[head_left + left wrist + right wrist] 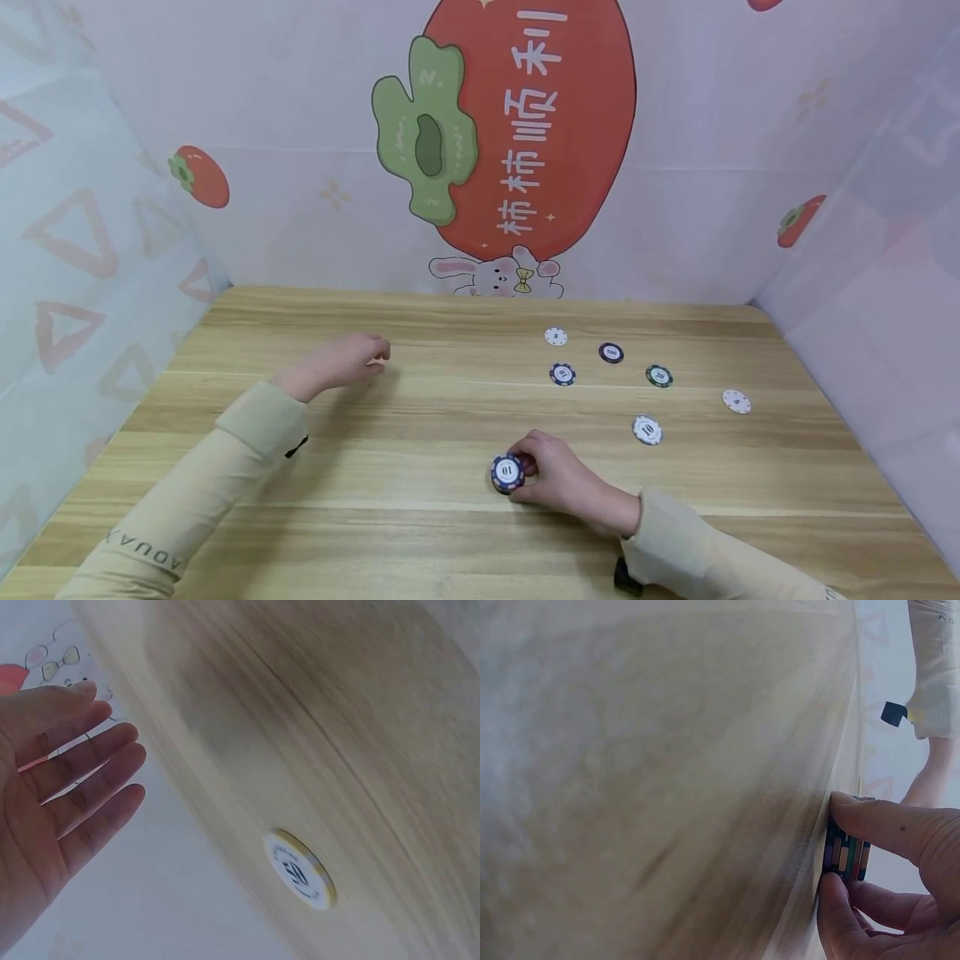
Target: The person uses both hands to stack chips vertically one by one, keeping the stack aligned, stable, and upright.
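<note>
On the wooden counter (420, 417), our right hand (558, 479) pinches a short stack of chips (507, 473), our left hand (337, 362) hovers relaxed and empty, and gathering the loose chips (647, 430) seems next.

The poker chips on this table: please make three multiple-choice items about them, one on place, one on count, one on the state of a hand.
1. Where is the stack of chips?
A. near the table's front edge, at the right hand
B. under the left hand
C. against the back wall

2. How many single chips lie apart from the stack?
A. two
B. six
C. ten

3. How is the left hand?
A. gripping a chip
B. holding nothing, fingers relaxed
C. pressed on the stack

Answers:
1. A, the right hand grips the stack there.
2. B, six lie scattered on the table, as the head view shows.
3. B, the left wrist view shows an empty palm.
</note>
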`<move>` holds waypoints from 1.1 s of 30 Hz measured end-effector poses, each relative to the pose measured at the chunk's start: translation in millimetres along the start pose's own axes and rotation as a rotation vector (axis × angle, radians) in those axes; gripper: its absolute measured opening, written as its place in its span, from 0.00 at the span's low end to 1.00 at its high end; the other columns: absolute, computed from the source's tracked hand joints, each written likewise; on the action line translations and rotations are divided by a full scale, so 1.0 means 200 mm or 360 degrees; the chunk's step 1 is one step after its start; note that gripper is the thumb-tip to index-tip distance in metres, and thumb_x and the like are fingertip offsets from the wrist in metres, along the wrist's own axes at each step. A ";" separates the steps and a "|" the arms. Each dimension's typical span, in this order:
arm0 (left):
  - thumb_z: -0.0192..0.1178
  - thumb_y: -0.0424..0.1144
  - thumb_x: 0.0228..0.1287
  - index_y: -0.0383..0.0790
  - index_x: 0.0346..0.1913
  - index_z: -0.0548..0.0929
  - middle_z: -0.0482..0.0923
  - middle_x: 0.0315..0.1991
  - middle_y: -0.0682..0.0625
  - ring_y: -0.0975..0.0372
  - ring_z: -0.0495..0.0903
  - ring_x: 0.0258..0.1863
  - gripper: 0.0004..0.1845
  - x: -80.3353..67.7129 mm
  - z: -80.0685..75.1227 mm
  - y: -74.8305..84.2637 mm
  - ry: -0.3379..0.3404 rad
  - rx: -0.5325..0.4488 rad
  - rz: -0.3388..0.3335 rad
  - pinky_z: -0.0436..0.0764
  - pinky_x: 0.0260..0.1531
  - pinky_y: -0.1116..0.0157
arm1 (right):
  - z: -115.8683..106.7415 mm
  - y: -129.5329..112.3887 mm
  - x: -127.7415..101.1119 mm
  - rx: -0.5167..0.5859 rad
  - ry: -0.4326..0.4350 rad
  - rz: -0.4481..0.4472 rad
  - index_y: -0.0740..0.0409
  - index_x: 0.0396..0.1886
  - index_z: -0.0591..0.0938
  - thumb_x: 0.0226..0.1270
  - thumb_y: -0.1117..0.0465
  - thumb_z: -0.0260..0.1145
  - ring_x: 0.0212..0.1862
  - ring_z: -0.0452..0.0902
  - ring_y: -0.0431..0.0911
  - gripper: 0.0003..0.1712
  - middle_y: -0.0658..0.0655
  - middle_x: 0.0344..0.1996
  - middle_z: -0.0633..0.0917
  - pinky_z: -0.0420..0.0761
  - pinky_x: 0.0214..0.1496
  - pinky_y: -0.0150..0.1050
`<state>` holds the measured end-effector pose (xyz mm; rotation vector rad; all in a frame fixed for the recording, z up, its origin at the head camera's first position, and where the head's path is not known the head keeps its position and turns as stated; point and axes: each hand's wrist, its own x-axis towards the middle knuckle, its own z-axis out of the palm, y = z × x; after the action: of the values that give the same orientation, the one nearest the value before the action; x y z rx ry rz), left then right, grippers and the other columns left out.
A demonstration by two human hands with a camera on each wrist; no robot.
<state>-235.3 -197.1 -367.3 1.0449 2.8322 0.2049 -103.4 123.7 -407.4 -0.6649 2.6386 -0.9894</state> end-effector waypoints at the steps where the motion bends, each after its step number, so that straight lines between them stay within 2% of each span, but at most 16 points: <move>1: 0.57 0.31 0.58 0.33 0.40 0.78 0.78 0.38 0.43 0.52 0.78 0.38 0.07 -0.01 0.00 -0.01 -0.0008 -0.0011 -0.0025 0.76 0.38 0.56 | 0.00 0.00 0.00 -0.0003 0.0000 0.0004 0.65 0.40 0.79 0.40 0.65 0.75 0.33 0.70 0.39 0.24 0.49 0.32 0.75 0.73 0.34 0.30; 9: 0.56 0.31 0.59 0.30 0.44 0.77 0.78 0.41 0.39 0.48 0.77 0.41 0.11 -0.07 0.00 -0.12 0.0000 -0.0039 -0.0185 0.75 0.40 0.53 | 0.00 0.00 0.00 -0.0020 0.0012 -0.0003 0.65 0.40 0.79 0.39 0.64 0.76 0.32 0.70 0.39 0.24 0.49 0.32 0.75 0.73 0.34 0.29; 16: 0.54 0.32 0.61 0.27 0.46 0.75 0.76 0.44 0.35 0.45 0.76 0.43 0.13 -0.13 -0.03 -0.19 -0.0015 -0.0173 -0.0346 0.74 0.41 0.51 | 0.00 0.00 0.00 -0.0011 0.0004 0.0002 0.65 0.40 0.79 0.38 0.65 0.76 0.33 0.71 0.40 0.24 0.50 0.32 0.75 0.73 0.34 0.29; 21: 0.52 0.32 0.60 0.25 0.45 0.74 0.76 0.44 0.33 0.44 0.75 0.43 0.14 -0.16 -0.02 -0.22 -0.0037 -0.0208 -0.0480 0.73 0.41 0.50 | 0.00 0.00 0.00 -0.0008 0.0011 -0.0003 0.65 0.40 0.79 0.38 0.65 0.76 0.32 0.71 0.40 0.24 0.50 0.32 0.75 0.74 0.33 0.29; 27: 0.55 0.34 0.60 0.25 0.44 0.74 0.76 0.41 0.34 0.45 0.76 0.39 0.14 -0.18 0.00 -0.27 -0.0072 -0.0196 -0.0534 0.74 0.38 0.52 | 0.00 0.00 0.00 -0.0002 0.0021 -0.0014 0.65 0.39 0.79 0.38 0.65 0.76 0.32 0.71 0.40 0.24 0.50 0.32 0.75 0.74 0.33 0.29; 33: 0.55 0.34 0.54 0.25 0.43 0.75 0.76 0.41 0.34 0.45 0.75 0.40 0.15 -0.19 0.01 -0.30 -0.0109 -0.0202 -0.0548 0.74 0.38 0.51 | 0.00 -0.01 0.00 0.0003 0.0032 -0.0022 0.66 0.39 0.79 0.37 0.66 0.76 0.32 0.71 0.39 0.24 0.50 0.32 0.75 0.74 0.33 0.29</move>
<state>-244.8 -266.2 -377.3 0.5180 2.8340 0.3031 -102.6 123.0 -406.9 -0.6773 2.6532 -1.0077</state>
